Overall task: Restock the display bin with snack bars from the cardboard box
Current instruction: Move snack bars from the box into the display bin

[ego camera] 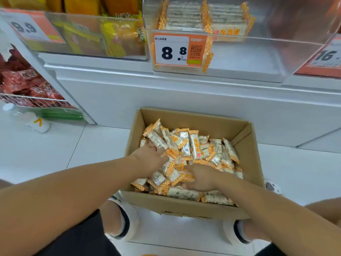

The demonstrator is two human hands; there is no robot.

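An open cardboard box stands on the floor between my feet, heaped with snack bars in white wrappers with orange checked ends. Both hands are down in the heap. My left hand lies at the left of the pile, its fingers dug in among the bars. My right hand is at the near middle, fingers curled round a small bunch of bars. Above, the clear display bin on the white shelf holds neat rows of the same bars at its back and carries an 8.8 price tag.
Left of the bin is another clear bin with yellow packets. A wire basket of red packets and a white bottle sit at the far left on the tiled floor. The white shelf base rises right behind the box.
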